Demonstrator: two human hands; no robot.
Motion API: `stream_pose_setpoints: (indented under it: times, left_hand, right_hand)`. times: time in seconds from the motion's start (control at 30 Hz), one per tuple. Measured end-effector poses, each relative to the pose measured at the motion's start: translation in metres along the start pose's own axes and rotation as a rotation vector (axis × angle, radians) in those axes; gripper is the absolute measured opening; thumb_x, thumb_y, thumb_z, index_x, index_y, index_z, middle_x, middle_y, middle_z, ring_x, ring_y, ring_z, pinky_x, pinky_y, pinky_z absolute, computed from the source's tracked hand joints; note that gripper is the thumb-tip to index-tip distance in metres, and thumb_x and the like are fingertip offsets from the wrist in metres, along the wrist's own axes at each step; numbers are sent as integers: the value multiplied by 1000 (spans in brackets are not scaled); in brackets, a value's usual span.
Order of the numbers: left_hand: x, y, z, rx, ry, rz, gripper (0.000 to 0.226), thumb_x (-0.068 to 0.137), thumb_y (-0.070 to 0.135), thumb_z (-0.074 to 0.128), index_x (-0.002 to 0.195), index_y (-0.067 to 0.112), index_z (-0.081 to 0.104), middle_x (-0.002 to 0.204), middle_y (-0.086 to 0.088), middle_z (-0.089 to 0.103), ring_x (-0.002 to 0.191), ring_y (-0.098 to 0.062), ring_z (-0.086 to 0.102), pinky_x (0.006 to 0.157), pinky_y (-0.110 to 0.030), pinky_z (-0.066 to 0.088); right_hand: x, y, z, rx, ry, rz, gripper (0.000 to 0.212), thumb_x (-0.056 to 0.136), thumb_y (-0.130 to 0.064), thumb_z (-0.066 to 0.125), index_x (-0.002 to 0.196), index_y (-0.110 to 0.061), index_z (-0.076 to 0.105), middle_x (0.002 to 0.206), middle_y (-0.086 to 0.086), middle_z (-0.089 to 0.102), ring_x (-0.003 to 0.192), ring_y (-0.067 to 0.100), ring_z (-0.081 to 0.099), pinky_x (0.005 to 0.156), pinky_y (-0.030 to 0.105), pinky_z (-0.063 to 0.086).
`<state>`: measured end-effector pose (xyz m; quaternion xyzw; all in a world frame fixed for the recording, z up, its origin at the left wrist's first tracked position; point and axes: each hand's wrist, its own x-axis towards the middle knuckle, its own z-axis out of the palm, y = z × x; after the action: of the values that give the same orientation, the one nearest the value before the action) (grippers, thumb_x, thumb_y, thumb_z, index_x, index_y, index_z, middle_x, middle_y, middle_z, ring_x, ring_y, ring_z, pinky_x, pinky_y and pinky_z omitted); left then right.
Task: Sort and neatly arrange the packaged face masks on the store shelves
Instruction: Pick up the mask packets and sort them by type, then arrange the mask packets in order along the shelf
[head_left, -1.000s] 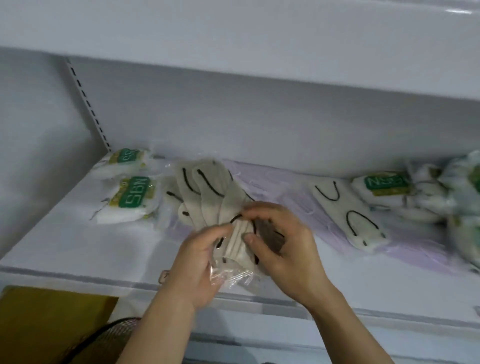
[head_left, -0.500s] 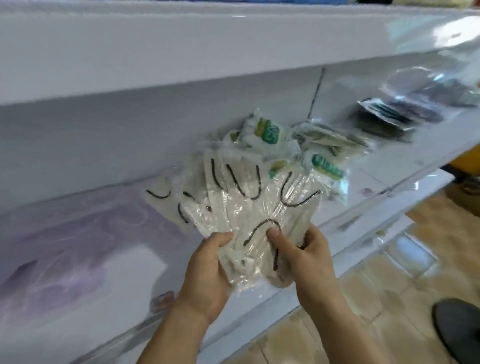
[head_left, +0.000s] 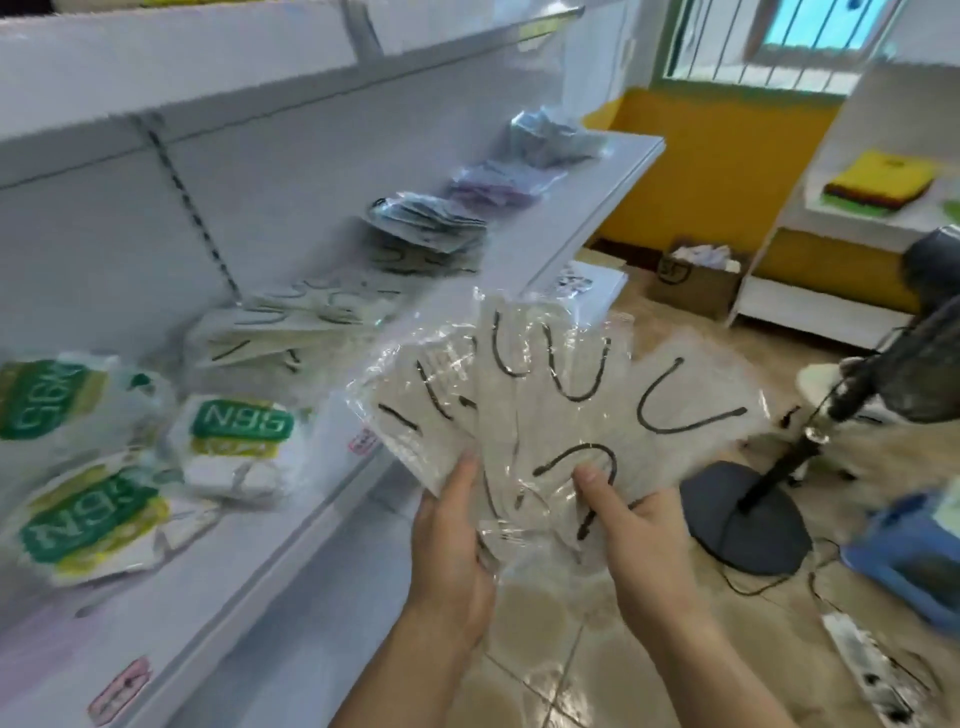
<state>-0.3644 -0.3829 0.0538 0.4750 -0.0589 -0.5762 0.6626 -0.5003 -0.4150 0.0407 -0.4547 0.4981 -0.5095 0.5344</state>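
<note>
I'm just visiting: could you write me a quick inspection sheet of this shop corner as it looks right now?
Surface: long white metal shelf, mask piles along it.
Job's things: fan of clear-wrapped beige masks with black ear loops held off the shelf; green-labelled N95 packs at the near end; grey and lilac piles farther along.
Clutter: open cardboard box on the tiled floor.
Grips: left hand and right hand both pinch the fan's lower edge.
Cables: thin black cord by the dark round fan base.
Surroundings: yellow wall, barred window, second white shelf with folded yellow cloth.
</note>
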Motion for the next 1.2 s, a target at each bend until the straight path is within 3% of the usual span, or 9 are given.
stream_pose_setpoints:
  times: [0.07, 0.27, 0.5, 0.6, 0.7, 0.83, 0.97, 1.07, 1.2]
  left_hand:
    - [17, -19, 41, 47, -77, -41, 40, 102, 32, 55, 133, 9, 64, 121, -16, 74, 111, -34, 72, 102, -53, 53]
    - [82, -68, 132, 188, -159, -143, 33, 101, 24, 60, 131, 12, 65, 118, -14, 75, 111, -34, 72, 103, -56, 52]
    - [206, -66, 214, 306, -153, -38, 10, 105, 33, 54, 106, 26, 62, 80, 22, 74, 73, 11, 69, 65, -18, 52]
    - [260, -41, 238, 411, -60, 126, 10, 102, 30, 63, 111, 32, 65, 99, 22, 76, 106, 0, 69, 84, -24, 50]
    - [304, -6, 255, 495, -11, 347, 18, 101, 20, 64, 114, 33, 63, 103, 27, 73, 103, 5, 67, 88, -21, 50]
    - [337, 36, 254, 510, 179, 540, 19, 101, 6, 59, 105, 24, 61, 80, 26, 70, 76, 9, 63, 70, -12, 47]
    - [351, 74, 239, 410, 391, 624, 29, 102, 9, 59, 124, 26, 64, 103, 8, 76, 97, -11, 71, 80, -28, 56]
    - [343, 92, 229, 374, 588, 643, 36, 103, 14, 57, 138, 20, 57, 114, -1, 74, 94, -9, 67, 79, -24, 53]
    - [317, 71, 211, 826, 846, 519, 39, 103, 27, 55, 141, 26, 49, 130, 13, 53, 116, -7, 54, 101, -31, 40]
  right_hand:
    - [25, 7, -35, 32, 155, 27, 60, 92, -35, 75, 92, 20, 50, 98, 44, 59, 85, 62, 61, 66, 60, 55]
    - [93, 17, -102, 76, 319, 71, 10, 98, -19, 67, 98, -20, 77, 101, 6, 79, 104, 28, 73, 94, 50, 56]
    - [241, 11, -113, 69, 365, 59, 15, 97, -7, 65, 104, -19, 71, 92, -16, 78, 89, -2, 73, 69, 9, 54]
    - [315, -4, -103, 0, 245, 83, 9, 93, -17, 75, 85, -15, 73, 82, -4, 77, 82, 10, 72, 80, 33, 57]
    - [380, -30, -82, -43, 123, 47, 45, 83, -27, 83, 55, -13, 51, 51, -2, 47, 47, 6, 43, 55, 27, 40]
    - [449, -41, -41, -12, -150, 82, 29, 95, -12, 69, 68, -12, 60, 65, 8, 57, 60, 14, 52, 58, 26, 46]
    - [517, -49, 35, -41, -468, 167, 31, 99, -7, 64, 70, -14, 55, 58, 2, 54, 55, 15, 51, 55, 26, 42]
    - [549, -72, 108, 84, -716, 290, 11, 99, -2, 61, 102, -11, 66, 95, 8, 72, 83, 23, 70, 69, 35, 59]
    - [556, -86, 132, 26, -816, 334, 31, 98, -16, 68, 123, -22, 53, 115, -6, 62, 99, 14, 62, 92, 42, 55]
